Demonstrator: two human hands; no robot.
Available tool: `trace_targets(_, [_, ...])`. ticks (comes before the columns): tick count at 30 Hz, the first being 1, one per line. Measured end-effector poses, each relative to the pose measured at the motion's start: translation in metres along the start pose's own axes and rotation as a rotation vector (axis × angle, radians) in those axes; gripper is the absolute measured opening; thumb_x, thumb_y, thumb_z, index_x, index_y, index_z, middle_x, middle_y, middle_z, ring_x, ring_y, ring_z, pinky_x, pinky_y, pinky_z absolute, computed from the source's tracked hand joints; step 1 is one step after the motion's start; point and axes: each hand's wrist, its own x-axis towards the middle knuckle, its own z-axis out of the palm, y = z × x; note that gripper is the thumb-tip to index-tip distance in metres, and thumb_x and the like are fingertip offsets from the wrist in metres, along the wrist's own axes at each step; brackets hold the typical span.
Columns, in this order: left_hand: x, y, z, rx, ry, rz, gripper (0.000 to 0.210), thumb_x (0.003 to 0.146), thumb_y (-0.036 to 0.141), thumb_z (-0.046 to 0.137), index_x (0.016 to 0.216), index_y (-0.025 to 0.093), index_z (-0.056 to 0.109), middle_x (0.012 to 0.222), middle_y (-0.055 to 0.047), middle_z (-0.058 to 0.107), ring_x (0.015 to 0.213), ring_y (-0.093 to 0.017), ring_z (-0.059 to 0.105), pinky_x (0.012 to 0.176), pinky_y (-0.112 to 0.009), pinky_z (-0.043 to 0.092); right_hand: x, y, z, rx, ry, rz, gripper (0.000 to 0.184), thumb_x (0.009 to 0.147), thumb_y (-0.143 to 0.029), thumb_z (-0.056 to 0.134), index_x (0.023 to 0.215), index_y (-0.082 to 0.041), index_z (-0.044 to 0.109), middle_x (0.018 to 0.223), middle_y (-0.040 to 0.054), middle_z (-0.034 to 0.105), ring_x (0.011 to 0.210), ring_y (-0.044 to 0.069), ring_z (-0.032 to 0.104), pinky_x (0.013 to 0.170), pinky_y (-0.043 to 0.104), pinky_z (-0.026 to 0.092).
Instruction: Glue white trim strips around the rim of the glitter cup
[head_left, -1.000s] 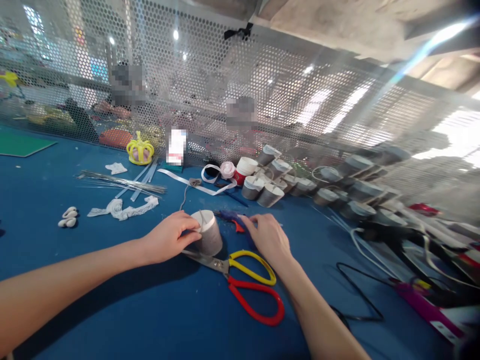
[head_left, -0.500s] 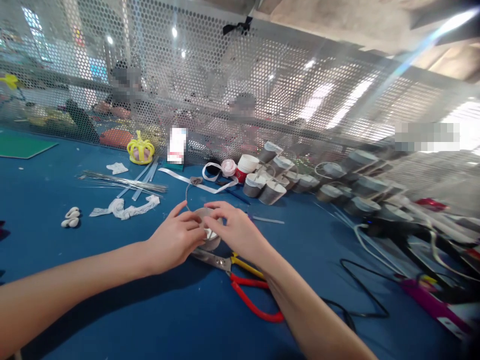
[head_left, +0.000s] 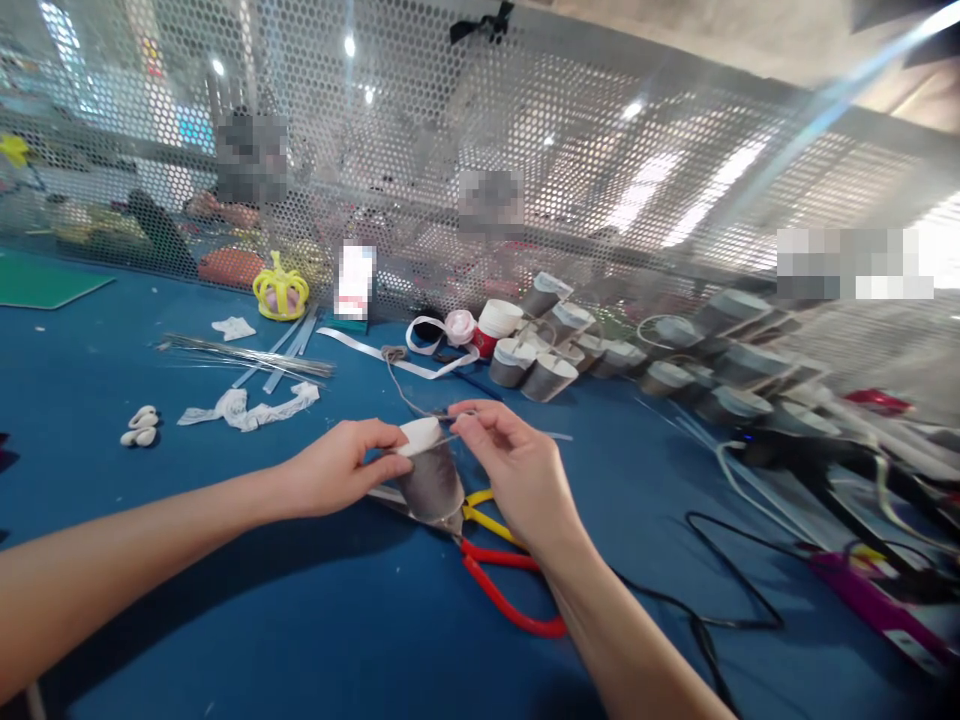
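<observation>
white-topped grey cup [head_left: 433, 482]: located near centre of the blue table [head_left: 300, 630], tilted, its top leaning left, its base over the scissors [head_left: 499, 556]; contact between base and blades cannot be told. left hand [head_left: 349, 465]: thumb and fingers pinching the cup at its upper rim. right hand [head_left: 517, 465]: fingertips pinched on a grey cord [head_left: 396, 383], just beside the cup's right rim; the cord runs back to a small bundle [head_left: 394, 354]. scissors: one red and one yellow handle, partly behind the right wrist. beyond the bundle: white ribbon [head_left: 352, 343], pink rose [head_left: 460, 327], then similar grey cups [head_left: 550, 381] heaped toward the right. left side: crumpled white strip [head_left: 236, 408], thin metal wires [head_left: 247, 355], yellow crown-shaped piece [head_left: 281, 292]. far edge: perforated metal screen [head_left: 412, 140].
</observation>
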Motion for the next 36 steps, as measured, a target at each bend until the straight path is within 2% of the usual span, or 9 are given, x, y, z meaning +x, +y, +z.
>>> trace_targets(10, [0.000, 0.001, -0.002, -0.039, -0.053, 0.035, 0.020, 0.080, 0.025, 0.042, 0.083, 0.012, 0.056, 0.082, -0.002, 0.056, 0.075, -0.013, 0.050, 0.071, -0.023, 0.038, -0.001, 0.009, 0.002, -0.013, -0.019, 0.024, 0.018, 0.074, -0.031, 0.051, 0.065, -0.016, 0.053, 0.085, 0.0038, 0.059, 0.073, 0.011, 0.053, 0.068, 0.024, 0.041])
trace_targets(17, [0.000, 0.002, -0.004, -0.121, -0.107, 0.128, 0.017, 0.080, 0.024, 0.042, 0.076, 0.013, 0.054, 0.084, -0.003, 0.056, 0.080, -0.013, 0.050, 0.078, -0.024, 0.037, -0.002, 0.011, 0.000, 0.010, -0.010, 0.083, 0.021, 0.073, -0.036, 0.052, 0.066, -0.016, 0.051, 0.089, 0.0054, 0.061, 0.070, 0.012, 0.052, 0.064, 0.025, 0.040])
trace_targets(21, [-0.001, 0.004, -0.005, -0.179, -0.134, 0.147, 0.016, 0.081, 0.022, 0.041, 0.077, 0.012, 0.053, 0.088, -0.004, 0.056, 0.085, -0.014, 0.049, 0.082, -0.025, 0.036, -0.004, 0.011, 0.001, 0.060, -0.077, 0.132, 0.022, 0.075, -0.039, 0.049, 0.071, -0.018, 0.051, 0.091, 0.0046, 0.062, 0.068, 0.012, 0.052, 0.061, 0.025, 0.040])
trace_targets(27, [0.000, 0.003, -0.006, -0.252, -0.159, 0.144, 0.014, 0.080, 0.022, 0.042, 0.075, 0.012, 0.051, 0.092, -0.005, 0.055, 0.091, -0.016, 0.048, 0.084, -0.026, 0.035, -0.007, 0.013, 0.007, 0.134, -0.165, 0.176, 0.024, 0.079, -0.041, 0.042, 0.069, -0.020, 0.045, 0.087, 0.0017, 0.063, 0.076, 0.013, 0.055, 0.062, 0.024, 0.040])
trace_targets(36, [0.000, 0.004, -0.006, -0.255, -0.120, 0.089, 0.014, 0.077, 0.024, 0.045, 0.075, 0.012, 0.051, 0.085, -0.003, 0.056, 0.084, -0.015, 0.050, 0.080, -0.026, 0.037, -0.011, 0.012, 0.010, 0.018, -0.026, 0.101, 0.025, 0.081, -0.042, 0.039, 0.075, -0.019, 0.047, 0.085, 0.0026, 0.062, 0.065, 0.011, 0.052, 0.057, 0.023, 0.039])
